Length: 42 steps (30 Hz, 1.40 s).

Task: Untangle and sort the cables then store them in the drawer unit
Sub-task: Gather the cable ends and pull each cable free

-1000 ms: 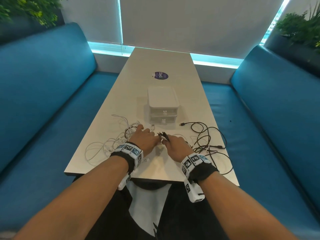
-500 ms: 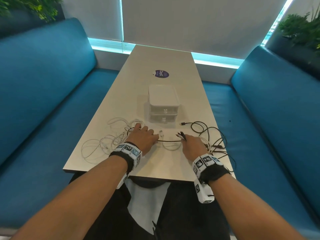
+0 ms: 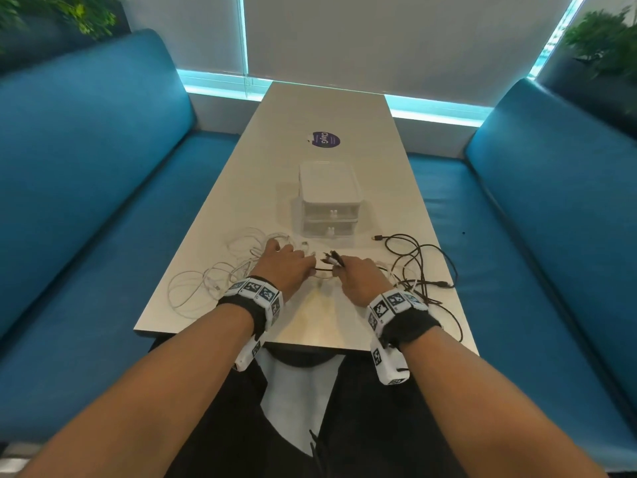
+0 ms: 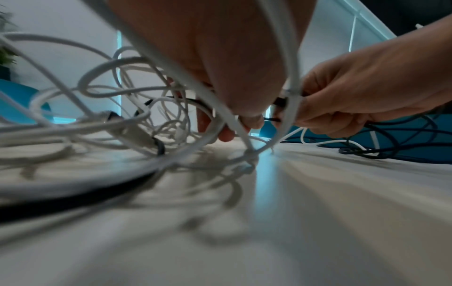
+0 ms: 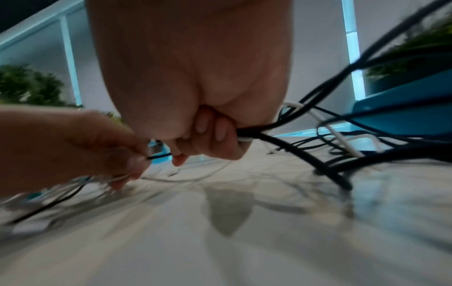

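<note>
Black cable (image 3: 418, 262) runs taut btwn both hands, its loops trailing right of the right hand (image 3: 358, 279), whose fingers are curled tight round a bundle of it. Left hand (image 3: 284, 267) pinches the same strand; white cables (image 3: 206, 284) heaped under & left of its fingers. Drawer unit (image 3: 329, 201) just beyond fingertips, both drawers closed, on table (image 3: 310, 326).

Drawer unit (image 3: 329, 205) contents unreadable; white cables (image 4: 102, 108) blurred; right hand (image 5: 195, 77) cropped by top edge.

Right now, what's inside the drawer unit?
Both drawers of the drawer unit are closed. Their fronts are frosted and no cable shape shows through, so the contents can't be confirmed. All visible cables lie on the table.
</note>
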Motion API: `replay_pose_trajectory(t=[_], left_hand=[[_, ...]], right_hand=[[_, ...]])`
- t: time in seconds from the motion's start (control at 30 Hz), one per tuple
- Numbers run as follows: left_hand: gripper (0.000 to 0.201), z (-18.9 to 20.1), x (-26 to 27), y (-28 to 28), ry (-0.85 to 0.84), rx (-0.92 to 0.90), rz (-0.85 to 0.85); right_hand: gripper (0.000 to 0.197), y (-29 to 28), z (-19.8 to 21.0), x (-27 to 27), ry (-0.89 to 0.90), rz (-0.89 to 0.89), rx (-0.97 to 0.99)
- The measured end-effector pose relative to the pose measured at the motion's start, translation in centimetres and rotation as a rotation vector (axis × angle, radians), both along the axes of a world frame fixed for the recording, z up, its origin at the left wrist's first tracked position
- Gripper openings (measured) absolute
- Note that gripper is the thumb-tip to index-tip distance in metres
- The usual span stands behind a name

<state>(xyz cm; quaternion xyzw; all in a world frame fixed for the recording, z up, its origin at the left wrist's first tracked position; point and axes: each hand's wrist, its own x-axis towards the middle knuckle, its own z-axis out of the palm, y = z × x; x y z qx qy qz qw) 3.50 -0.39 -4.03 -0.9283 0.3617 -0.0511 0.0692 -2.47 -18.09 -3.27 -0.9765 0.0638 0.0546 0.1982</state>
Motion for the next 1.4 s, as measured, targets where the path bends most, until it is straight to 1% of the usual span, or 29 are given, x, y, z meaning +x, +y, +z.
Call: replay_pose_trajectory(t=[0.13, 0.23, 0.33, 0.5, 0.57, 0.73, 0.83, 0.9, 0.97, 1.0, 1.07, 1.17, 1.23, 1.33, 1.4], left_hand=[[0.031, 0.0, 0.7, 0.7, 0.01, -0.028, 0.014], [0.032, -0.1, 0.5, 0.5, 0.018, -0.029, 0.022], [0.031, 0.0, 0.2, 0.0, 0.027, -0.01, 0.024], [0.031, 0.5, 0.1, 0.0, 0.054, -0.005, 0.021], [0.031, 0.5, -0.1, 0.0, 0.061, -0.004, 0.017], [0.032, 0.3, -0.3, -0.3, 0.075, -0.016, 0.016], [0.033, 0.4, -0.5, -0.7, 0.059, -0.004, 0.008], [0.033, 0.4, -0.8, -1.4, 0.057, -0.015, -0.015], [0.034, 0.4, -1.1, -2.1, 0.064, -0.036, -0.042], [0.035, 0.4, -1.2, -2.3, 0.065, -0.046, -0.047], [0.036, 0.3, -1.2, -2.5, 0.054, -0.051, -0.046], [0.035, 0.0, -1.0, -2.1, 0.032, -0.036, -0.058], [0.033, 0.2, -0.7, -1.8, 0.056, -0.044, -0.049], [0.029, 0.4, -0.1, -1.5, 0.107, -0.076, -0.012], [0.026, 0.2, 0.1, -1.3, 0.108, -0.071, -0.011]], right_hand=[[0.027, -4.4, 0.1, -0.8, 0.009, -0.188, -0.081], [0.028, -5.8, -0.2, -1.4, -0.006, -0.249, -0.075], [0.032, -5.2, 0.1, -1.6, -0.115, -0.259, 0.014], [0.035, -2.0, 1.4, -1.2, -0.311, -0.229, 0.193], [0.037, -1.2, 1.4, -0.9, -0.354, -0.22, 0.192], [0.037, -1.4, 0.8, -1.0, -0.369, -0.222, 0.168], [0.032, -1.8, 0.7, -1.6, -0.347, -0.154, 0.176], [0.032, -1.4, 0.6, -1.8, -0.297, -0.069, 0.173], [0.029, -0.6, 0.3, -1.8, -0.202, 0.03, 0.165], [0.028, -0.2, 0.1, -1.8, -0.141, 0.048, 0.164], [0.026, -0.1, -0.3, -1.5, -0.057, 0.032, 0.175], [0.025, -0.5, -0.5, -1.1, -0.03, 0.029, 0.157], [0.024, -1.2, -0.4, -1.0, -0.03, 0.017, 0.105], [0.025, -3.0, -0.2, -1.1, -0.041, -0.075, 0.015], [0.027, -4.3, -0.4, -1.3, -0.028, -0.142, -0.053]])
